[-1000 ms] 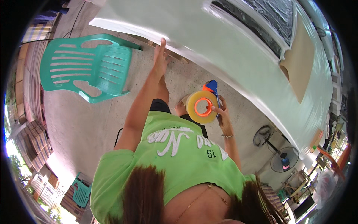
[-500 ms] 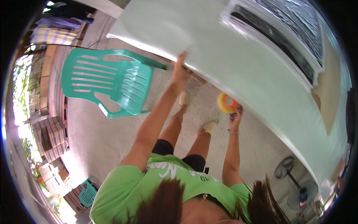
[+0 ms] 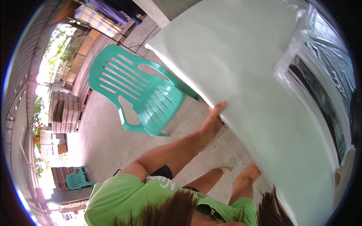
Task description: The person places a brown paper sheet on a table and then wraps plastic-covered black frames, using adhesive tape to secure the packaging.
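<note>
packages: clear plastic wrap (image 3: 301, 52) | place: upper right, over white window frame | labels, signs, screens: none
</note>
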Demonstrator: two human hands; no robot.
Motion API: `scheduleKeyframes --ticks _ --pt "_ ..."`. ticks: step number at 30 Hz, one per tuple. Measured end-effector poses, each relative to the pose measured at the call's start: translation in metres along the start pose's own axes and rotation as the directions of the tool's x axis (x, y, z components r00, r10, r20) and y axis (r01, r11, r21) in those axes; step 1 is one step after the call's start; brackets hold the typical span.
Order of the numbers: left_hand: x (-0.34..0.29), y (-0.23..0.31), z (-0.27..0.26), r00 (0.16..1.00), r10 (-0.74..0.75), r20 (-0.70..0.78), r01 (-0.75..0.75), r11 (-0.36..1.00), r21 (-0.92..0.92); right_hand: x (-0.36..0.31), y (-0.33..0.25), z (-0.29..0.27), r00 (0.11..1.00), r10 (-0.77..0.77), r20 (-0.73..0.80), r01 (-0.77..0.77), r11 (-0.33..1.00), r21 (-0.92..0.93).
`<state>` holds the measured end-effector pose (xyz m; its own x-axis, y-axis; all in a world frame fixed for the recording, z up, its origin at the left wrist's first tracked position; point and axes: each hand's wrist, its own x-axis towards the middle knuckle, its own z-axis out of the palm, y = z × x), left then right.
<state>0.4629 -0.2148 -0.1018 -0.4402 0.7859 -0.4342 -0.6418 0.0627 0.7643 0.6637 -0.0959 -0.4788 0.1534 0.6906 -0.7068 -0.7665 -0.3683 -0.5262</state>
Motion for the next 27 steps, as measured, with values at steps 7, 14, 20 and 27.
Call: scheduleKeyframes --ticks 7,14,20,27 --pt "-0.006 0.017 0.009 0.992 -0.119 0.035 0.112 0.981 0.161 0.026 0.044 0.026 1.000 -0.007 0.013 0.009 0.994 -0.106" --pt "-0.002 0.008 0.001 0.996 -0.074 0.045 0.067 0.988 0.137 0.039 0.070 0.037 0.999 -0.027 0.017 0.030 0.969 -0.246" --pt "0.005 0.000 -0.009 0.993 -0.004 0.118 -0.001 0.999 0.043 0.040 0.082 0.045 0.998 -0.065 0.019 0.067 0.920 -0.387" --pt "0.007 -0.002 -0.011 0.994 0.007 0.106 -0.014 0.998 0.062 0.036 0.091 0.051 0.994 -0.109 0.029 0.108 0.836 -0.538"
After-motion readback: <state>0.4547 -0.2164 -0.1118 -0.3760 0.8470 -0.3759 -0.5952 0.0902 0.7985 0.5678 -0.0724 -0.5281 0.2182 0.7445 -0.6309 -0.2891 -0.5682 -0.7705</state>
